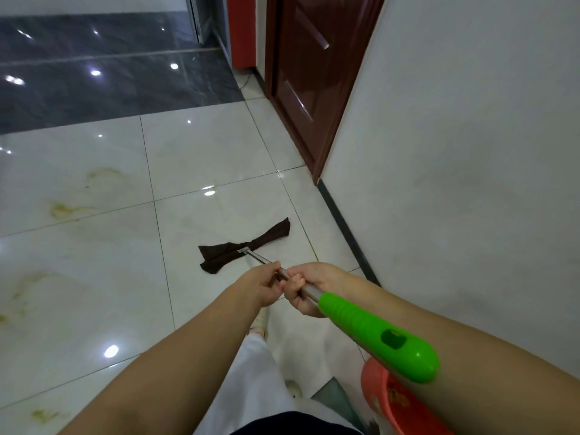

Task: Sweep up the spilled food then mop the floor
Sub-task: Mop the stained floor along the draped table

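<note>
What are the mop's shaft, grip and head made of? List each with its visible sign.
Shaft: likely steel, a shiny silver tube.
Grip: plastic, glossy bright green, moulded ridges.
Head: dark brown cloth, limp and creased.

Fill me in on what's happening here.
A person is mopping a white tile floor. The left hand and right hand both grip the mop's metal pole, and its dark cloth head lies on the tiles near the wall. Yellowish stains remain off to the left.
</note>
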The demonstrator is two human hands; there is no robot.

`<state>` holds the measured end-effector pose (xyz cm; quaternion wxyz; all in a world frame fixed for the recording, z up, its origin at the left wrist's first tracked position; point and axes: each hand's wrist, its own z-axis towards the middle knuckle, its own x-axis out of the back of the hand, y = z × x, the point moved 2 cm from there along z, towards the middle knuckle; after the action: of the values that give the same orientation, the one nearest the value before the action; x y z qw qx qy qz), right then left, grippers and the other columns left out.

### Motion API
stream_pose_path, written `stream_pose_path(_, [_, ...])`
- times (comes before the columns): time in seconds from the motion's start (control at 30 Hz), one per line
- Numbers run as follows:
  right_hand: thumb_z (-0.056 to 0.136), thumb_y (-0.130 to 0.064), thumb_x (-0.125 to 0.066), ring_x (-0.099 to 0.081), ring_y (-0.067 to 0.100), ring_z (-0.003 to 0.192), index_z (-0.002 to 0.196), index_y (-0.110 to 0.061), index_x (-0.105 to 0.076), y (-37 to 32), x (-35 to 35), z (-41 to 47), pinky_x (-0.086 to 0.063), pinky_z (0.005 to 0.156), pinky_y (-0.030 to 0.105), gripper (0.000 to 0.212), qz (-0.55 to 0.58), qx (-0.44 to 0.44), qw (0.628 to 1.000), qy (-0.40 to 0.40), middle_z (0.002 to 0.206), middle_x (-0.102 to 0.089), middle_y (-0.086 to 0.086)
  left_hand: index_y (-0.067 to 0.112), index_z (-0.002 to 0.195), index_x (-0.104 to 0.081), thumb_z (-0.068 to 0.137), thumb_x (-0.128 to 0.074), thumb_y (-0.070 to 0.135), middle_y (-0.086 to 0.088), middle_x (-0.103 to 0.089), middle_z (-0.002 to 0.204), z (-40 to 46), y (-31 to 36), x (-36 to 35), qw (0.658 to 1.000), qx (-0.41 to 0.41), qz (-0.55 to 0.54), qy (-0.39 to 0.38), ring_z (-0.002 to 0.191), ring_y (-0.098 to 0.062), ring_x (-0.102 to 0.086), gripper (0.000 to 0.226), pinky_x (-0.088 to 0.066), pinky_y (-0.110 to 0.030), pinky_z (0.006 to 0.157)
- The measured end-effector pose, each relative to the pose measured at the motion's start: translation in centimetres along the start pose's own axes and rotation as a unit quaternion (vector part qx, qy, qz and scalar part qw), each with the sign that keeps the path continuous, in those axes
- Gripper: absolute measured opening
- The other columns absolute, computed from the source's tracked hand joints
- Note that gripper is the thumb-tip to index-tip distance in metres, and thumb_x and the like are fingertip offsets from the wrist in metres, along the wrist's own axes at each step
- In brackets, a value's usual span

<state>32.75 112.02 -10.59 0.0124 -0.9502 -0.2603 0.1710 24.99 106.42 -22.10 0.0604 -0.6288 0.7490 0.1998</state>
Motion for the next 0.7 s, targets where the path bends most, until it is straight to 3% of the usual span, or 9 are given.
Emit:
stream_pose_path(0.17, [0.100, -0.008, -0.040, -0.031, 0.006, 0.017, 0.072, -0.001, -0.045, 0.2, -1.5, 2.5, -0.028, 0.023, 0.010, 0.030, 0.020, 0.007, 1.000, 0.004, 0.064, -0.040, 0.007, 0.004, 0.070, -0.042, 0.101, -0.043, 0.017, -0.008, -0.045, 0.057, 1.1, 1.7, 1.3, 1.000, 0.012, 0.026, 0.011, 0.029, -0.015, -0.048, 0.034, -0.040, -0.012, 0.030])
stream_pose_path(0.23, [0.099, -0.009, -0.041, -0.031, 0.006, 0.017, 0.070, -0.001, -0.046, -0.1, -2.2, 3.4, -0.027, 0.023, 0.010, 0.031, 0.031, 0.002, 0.999, 0.011, 0.063, -0.040, 0.006, 0.002, 0.074, -0.044, 0.101, -0.041, 0.017, -0.011, -0.049, 0.062, 1.2, 2.8, 1.6, 0.999, 0.016, 0.034, 0.003, 0.046, -0.017, -0.052, 0.031, -0.045, -0.019, 0.037])
stream_pose_path(0.33, [0.099, -0.009, -0.042, -0.030, 0.006, 0.017, 0.066, -0.006, -0.044, -0.7, -3.7, 4.8, -0.026, 0.022, 0.010, 0.034, 0.035, 0.001, 0.999, 0.007, 0.065, -0.039, 0.003, -0.002, 0.080, -0.045, 0.102, -0.040, 0.017, -0.013, -0.048, 0.074, 1.3, 4.6, 1.8, 0.999, 0.020, 0.031, 0.013, 0.062, -0.020, -0.049, 0.029, -0.046, -0.024, 0.030])
stream_pose_path(0.53, [0.101, -0.008, -0.038, -0.032, 0.006, 0.019, 0.068, -0.012, -0.042, -5.4, -7.6, 7.7, -0.026, 0.023, 0.009, 0.033, 0.037, 0.028, 0.999, 0.001, 0.067, -0.041, 0.006, -0.002, 0.088, -0.046, 0.102, -0.040, 0.016, -0.016, -0.051, 0.076, 2.9, 10.9, 1.0, 1.000, 0.008, 0.021, 0.008, 0.048, -0.027, -0.060, 0.023, -0.046, -0.029, 0.027])
stream_pose_path(0.7, [0.099, -0.004, -0.037, -0.033, 0.006, 0.021, 0.072, -0.017, -0.043, -11.5, -12.2, 10.5, -0.028, 0.025, 0.008, 0.031, 0.016, 0.045, 0.999, 0.002, 0.067, -0.042, 0.007, -0.002, 0.087, -0.047, 0.101, -0.041, 0.016, -0.015, -0.053, 0.077, 6.1, 18.7, 0.5, 1.000, 0.007, 0.021, 0.009, 0.065, -0.022, -0.052, 0.024, -0.048, -0.028, 0.030])
